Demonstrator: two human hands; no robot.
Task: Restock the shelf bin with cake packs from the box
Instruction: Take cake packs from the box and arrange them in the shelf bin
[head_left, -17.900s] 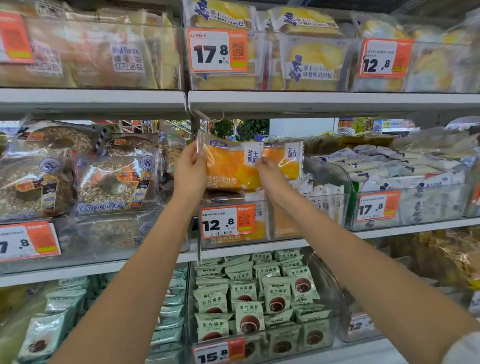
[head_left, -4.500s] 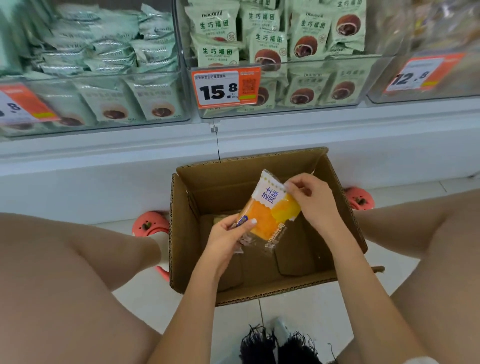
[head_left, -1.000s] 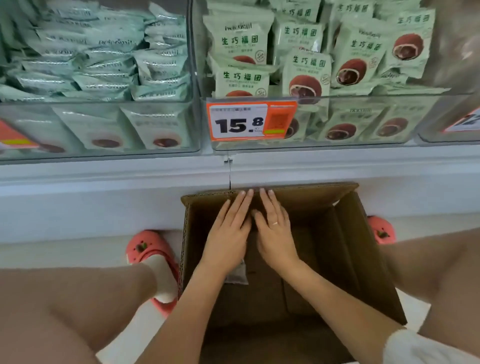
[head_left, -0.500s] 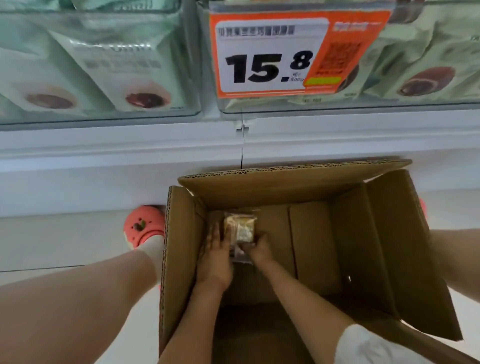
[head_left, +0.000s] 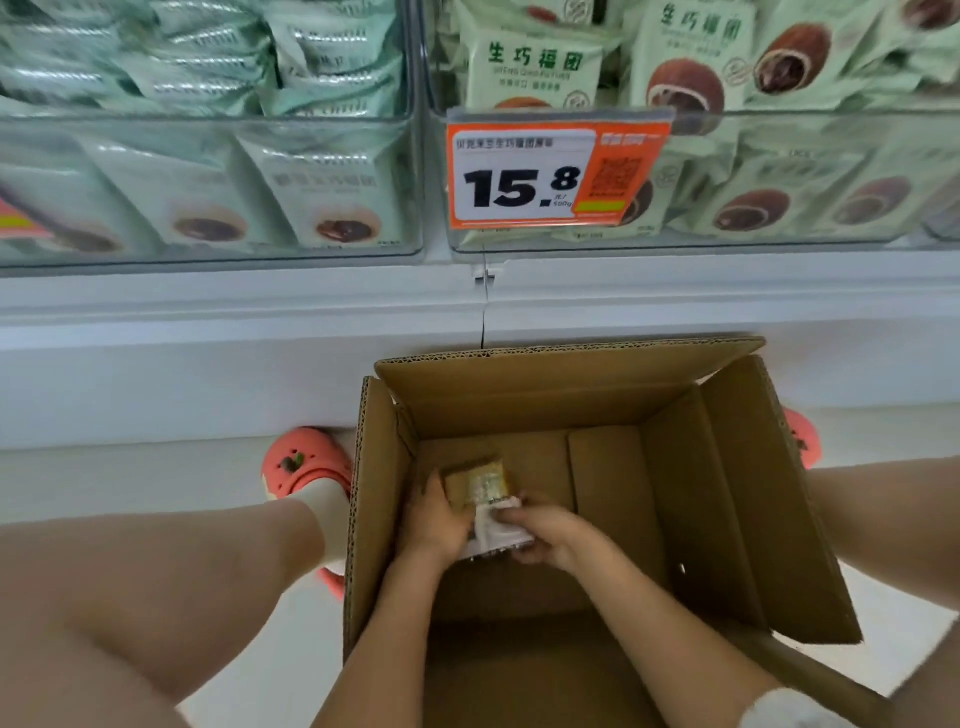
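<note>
Now we pick up: left hand (head_left: 439, 522) and right hand (head_left: 540, 530) curl around the clear-wrapped yellow cake pack (head_left: 485, 493) inside the brown cardboard box (head_left: 727, 519); next, lift it clear.

Bright even light, soft motion blur, wide-angle bending at edges.

A white shelf (head_left: 208, 312) ran across the view, and it carried clear plastic bins (head_left: 208, 249) full of pale green snack packs (head_left: 535, 62). An orange and white price tag (head_left: 556, 174) showing 15.8 was fixed on the front of one bin. Below, the floor (head_left: 130, 478) was pale and smooth under soft, even light.
</note>
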